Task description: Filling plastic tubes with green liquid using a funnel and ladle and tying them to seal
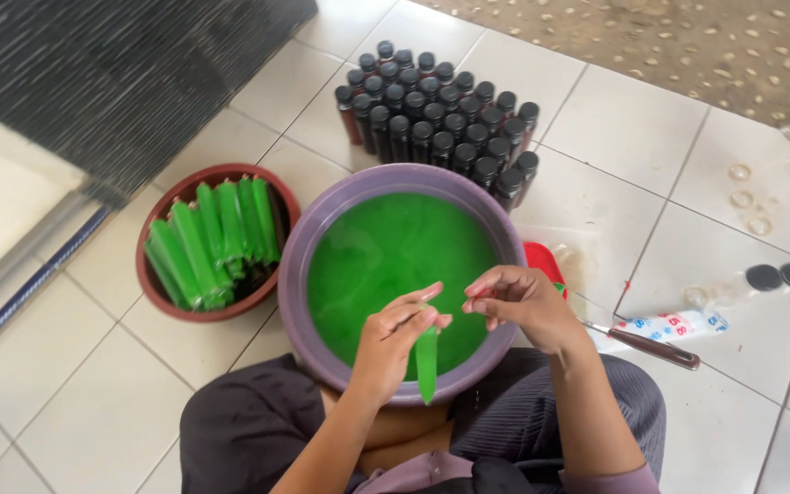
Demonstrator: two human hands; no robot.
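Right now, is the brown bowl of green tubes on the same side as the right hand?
No, the brown bowl sits on the left of the purple basin, while the right hand is opposite.

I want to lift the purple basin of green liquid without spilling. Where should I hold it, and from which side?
Grip the purple basin by its broad rim at two opposite points, coming level from left and right. It is round and nearly full, so a one-sided pull would probably tip it. The left hand holds a green-filled tube above it.

Bright soft daylight, faint shadows, sharp
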